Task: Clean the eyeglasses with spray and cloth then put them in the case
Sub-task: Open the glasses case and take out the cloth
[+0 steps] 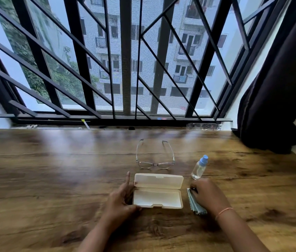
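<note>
Lying open and empty on the wooden counter [52,170], one cream case [158,180] serves as the landmark, its lid hinged away from the person. One pair of clear-framed eyeglasses [155,163] rests just beyond the case, temples unfolded and pointing away, lenses toward the case. One spray bottle [199,169] with a blue cap stands beyond the case's right end, leaning in this view. One folded grey-green cloth [195,206] lies just right of the case. Two hands appear. The left hand [120,200] has its grip closed on the case's left end, thumb on the near edge, index finger straight. The right hand [209,195], right of the case, has its grip curled onto the cloth.
</note>
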Motion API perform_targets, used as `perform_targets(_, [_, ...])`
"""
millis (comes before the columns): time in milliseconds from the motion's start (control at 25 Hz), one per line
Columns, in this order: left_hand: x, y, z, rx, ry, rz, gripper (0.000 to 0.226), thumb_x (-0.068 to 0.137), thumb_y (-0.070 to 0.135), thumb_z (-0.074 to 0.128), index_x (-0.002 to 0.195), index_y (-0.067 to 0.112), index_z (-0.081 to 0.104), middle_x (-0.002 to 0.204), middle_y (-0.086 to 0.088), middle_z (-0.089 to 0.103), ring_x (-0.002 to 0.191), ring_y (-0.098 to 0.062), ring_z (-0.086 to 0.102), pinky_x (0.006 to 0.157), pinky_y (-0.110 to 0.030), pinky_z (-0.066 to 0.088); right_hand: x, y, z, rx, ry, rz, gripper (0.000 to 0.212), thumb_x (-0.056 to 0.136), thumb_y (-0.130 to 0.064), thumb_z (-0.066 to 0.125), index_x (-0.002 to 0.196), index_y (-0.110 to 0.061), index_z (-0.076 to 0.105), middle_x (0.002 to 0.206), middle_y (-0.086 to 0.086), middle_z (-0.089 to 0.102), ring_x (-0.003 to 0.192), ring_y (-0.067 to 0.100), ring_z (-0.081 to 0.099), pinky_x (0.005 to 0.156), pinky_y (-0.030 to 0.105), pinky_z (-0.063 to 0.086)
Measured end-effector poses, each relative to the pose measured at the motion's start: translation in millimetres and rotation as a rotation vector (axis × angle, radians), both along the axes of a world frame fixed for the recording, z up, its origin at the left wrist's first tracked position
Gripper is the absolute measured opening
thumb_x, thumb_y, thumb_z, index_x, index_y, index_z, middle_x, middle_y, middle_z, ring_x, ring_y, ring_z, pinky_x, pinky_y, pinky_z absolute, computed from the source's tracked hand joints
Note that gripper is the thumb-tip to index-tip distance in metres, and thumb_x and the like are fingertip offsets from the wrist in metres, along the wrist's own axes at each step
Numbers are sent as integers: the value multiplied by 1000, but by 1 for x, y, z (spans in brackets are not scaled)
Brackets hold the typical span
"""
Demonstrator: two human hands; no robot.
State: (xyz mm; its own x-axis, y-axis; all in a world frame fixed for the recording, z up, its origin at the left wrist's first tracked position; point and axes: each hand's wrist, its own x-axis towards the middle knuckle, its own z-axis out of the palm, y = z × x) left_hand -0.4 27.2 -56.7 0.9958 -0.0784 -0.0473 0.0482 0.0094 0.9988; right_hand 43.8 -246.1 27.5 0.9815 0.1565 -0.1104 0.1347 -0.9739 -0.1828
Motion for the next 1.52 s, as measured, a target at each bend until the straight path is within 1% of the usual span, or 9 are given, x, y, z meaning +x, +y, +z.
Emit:
perform_targets(120, [0,-2,1,-1,0,-7,117,48,5,77,141,23,8,133,0,50,121,-9,51,100,-23,40,-6,1,4,92,-63,-20,25,84,-13,53,101,-20,70,102,5,69,94,22,64,74,28,48])
perform_targets(240, [-1,-2,3,-5,1,-1,113,51,-9,73,142,19,10,132,1,50,119,-7,52,98,-21,41,-13,12,9,479,-143,-129,29,84,-8,59,111,-16,67,99,6,71,89,18,65,76,22,46])
perform_targets(480, [-5,0,6,-39,12,36,92,43,1,79,128,7,46,125,-4,59,116,-14,56,97,-27,46,-19,34,-5,1047,-18,-396,20,80,-25,69,67,-10,73,64,11,71,65,22,65,72,47,53])
perform_targets(800, [-11,-4,20,-45,-14,86,71,41,6,81,109,8,62,96,15,72,97,-5,65,81,-14,49,-37,43,-24,1047,-14,-431,30,65,-8,80,87,-26,72,75,-10,71,72,3,64,72,13,48])
perform_targets(920, [-11,0,21,-128,4,130,77,30,17,87,104,10,65,100,2,72,98,-15,66,81,-21,52,-40,49,-36,1107,45,-461,25,67,-3,78,80,-24,70,81,-3,73,78,12,68,79,24,51])
perform_targets(1080, [-13,0,34,-200,66,71,91,26,26,94,110,12,63,118,-2,64,101,-12,64,82,-23,53,-37,56,-29,1637,232,-722,21,73,7,67,92,-2,67,83,15,72,81,28,66,70,34,55])
perform_targets(1200, [-18,-14,45,-299,106,164,92,31,25,92,116,9,60,94,-1,69,69,3,63,58,-10,49,-36,58,-17,1796,330,-811,19,79,10,58,93,-2,64,79,14,70,73,25,63,52,30,55])
perform_targets(1320, [-14,-24,40,-478,214,303,85,58,-6,80,133,3,41,90,-13,71,68,-10,67,63,-22,56,-34,59,-20,1763,325,-890,23,78,14,57,101,10,56,86,23,65,69,29,63,43,29,55])
perform_targets(1520, [-12,-27,45,-406,282,349,49,68,-29,55,114,-13,54,73,-8,73,64,-16,69,63,-27,56,-34,62,-20,1699,295,-955,12,78,18,55,86,11,56,77,21,63,67,29,61,38,27,52])
